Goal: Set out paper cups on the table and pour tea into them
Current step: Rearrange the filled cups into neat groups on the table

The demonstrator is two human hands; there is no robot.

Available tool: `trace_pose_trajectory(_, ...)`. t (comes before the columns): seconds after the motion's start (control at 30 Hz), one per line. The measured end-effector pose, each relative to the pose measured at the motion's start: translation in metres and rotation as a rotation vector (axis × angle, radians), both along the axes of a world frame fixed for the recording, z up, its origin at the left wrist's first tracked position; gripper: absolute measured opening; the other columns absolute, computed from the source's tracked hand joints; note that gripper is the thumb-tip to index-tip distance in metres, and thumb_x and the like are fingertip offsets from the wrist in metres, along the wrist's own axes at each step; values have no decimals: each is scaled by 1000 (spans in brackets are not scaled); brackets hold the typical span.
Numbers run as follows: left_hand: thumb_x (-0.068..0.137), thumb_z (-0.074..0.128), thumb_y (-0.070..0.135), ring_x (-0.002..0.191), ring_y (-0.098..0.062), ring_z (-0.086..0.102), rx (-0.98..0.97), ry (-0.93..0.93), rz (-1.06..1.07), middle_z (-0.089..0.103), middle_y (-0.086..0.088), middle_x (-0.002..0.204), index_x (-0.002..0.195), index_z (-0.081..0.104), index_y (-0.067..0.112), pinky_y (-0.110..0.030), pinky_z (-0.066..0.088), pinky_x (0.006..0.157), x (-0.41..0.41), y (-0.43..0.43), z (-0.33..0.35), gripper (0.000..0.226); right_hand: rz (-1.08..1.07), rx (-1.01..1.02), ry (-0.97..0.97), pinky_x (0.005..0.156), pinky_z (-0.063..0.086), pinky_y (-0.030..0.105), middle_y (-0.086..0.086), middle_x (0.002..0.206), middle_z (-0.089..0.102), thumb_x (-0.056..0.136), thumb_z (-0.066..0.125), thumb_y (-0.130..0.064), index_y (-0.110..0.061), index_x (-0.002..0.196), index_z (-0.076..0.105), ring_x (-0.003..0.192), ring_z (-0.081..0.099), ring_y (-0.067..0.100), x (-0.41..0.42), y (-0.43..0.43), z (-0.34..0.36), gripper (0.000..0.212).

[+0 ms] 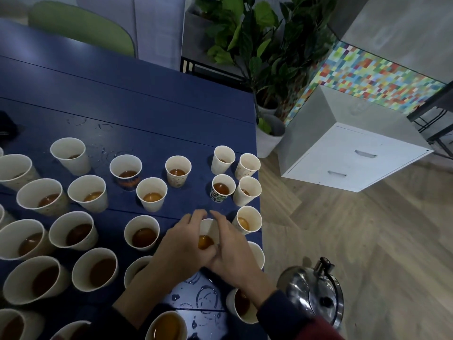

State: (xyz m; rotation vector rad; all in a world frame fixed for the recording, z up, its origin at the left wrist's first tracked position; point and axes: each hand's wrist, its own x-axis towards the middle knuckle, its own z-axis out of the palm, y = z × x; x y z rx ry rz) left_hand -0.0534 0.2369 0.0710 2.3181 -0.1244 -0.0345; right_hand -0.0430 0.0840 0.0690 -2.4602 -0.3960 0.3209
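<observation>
The worktop (147, 114) is deep blue. Between the left hand (181, 244) and right hand (232, 253), the white cup (208, 229) holds amber tea (205, 242). Just beyond the hands, a printed cup (219, 196) shows a green, black and white pattern. Right of the right hand, the kettle (311, 290) is mirror silver. The right sleeve (282, 306) is navy, then red.

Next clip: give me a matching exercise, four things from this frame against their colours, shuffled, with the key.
Things:
1 kettle
2 chair
3 cabinet
4 table

Colours:
A blue
B white
C shiny metal
D green

Pairs: 1-C, 2-D, 3-B, 4-A
</observation>
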Motion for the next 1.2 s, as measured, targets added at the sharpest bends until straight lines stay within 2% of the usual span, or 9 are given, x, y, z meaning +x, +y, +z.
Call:
trace_pose_trajectory(0.07,82,78,33,109,-14,59,-106,52,41,58,2,122,145,41,20,-20,42,89,2,1,-1,74,-16,-35,-41,94,47,29,-7,132,56,78,77,-54,-30,141,39,115,56,9,5,0,-3,77)
trace_pose_trajectory(0.13,84,77,31,105,-13,62,-225,117,96,60,3,121,144,40,26,-33,51,95,6,4,-3,70,-74,-51,-74,81,47,29,-4,120,61,80,75,-51,-26,128,45,102,58,11,12,1,-7,62)
trace_pose_trajectory(0.27,88,74,31,96,-11,63,-258,207,181,57,3,116,144,40,25,-36,54,91,18,16,-9,66,-156,-148,-70,68,33,24,-3,112,59,84,70,-55,-23,116,44,86,50,11,30,7,-9,52)
trace_pose_trajectory(0.43,90,70,38,106,-21,58,-17,166,188,57,-2,120,138,46,19,-40,50,92,46,37,-8,57,-193,-292,-53,70,35,26,5,124,58,89,67,-48,-16,127,42,102,62,24,46,15,-15,55)
trace_pose_trajectory(0.63,89,67,33,111,-39,52,289,44,208,53,-20,122,129,52,6,-50,47,93,101,53,-1,51,-250,-448,-54,66,36,28,5,120,59,94,59,-49,-15,125,42,99,64,25,54,19,-18,49)
trace_pose_trajectory(0.8,88,69,39,116,-38,45,441,42,202,45,-20,130,134,45,5,-49,45,92,131,54,-2,62,-267,-476,-48,63,32,28,4,121,58,92,62,-52,-16,128,41,98,64,24,55,17,-14,55)
trace_pose_trajectory(0.9,82,74,44,122,-38,42,466,115,172,40,-19,136,139,38,9,-49,44,94,141,53,-7,77,-250,-464,-42,68,39,31,2,127,54,81,69,-65,-17,136,38,104,63,26,54,15,-9,79)
trace_pose_trajectory(1.03,81,76,45,125,-39,41,457,226,139,36,-19,139,147,29,18,-51,42,97,150,54,-15,86,-319,-354,-96,76,50,38,1,130,51,73,74,-67,-24,139,36,106,61,28,51,-1,10,88)
trace_pose_trajectory(1.2,83,76,38,123,-42,44,385,231,142,35,-21,139,151,26,21,-54,45,96,157,53,-21,86,-333,-384,41,74,38,29,3,133,43,77,77,-59,-25,143,33,115,57,26,49,-31,23,87)
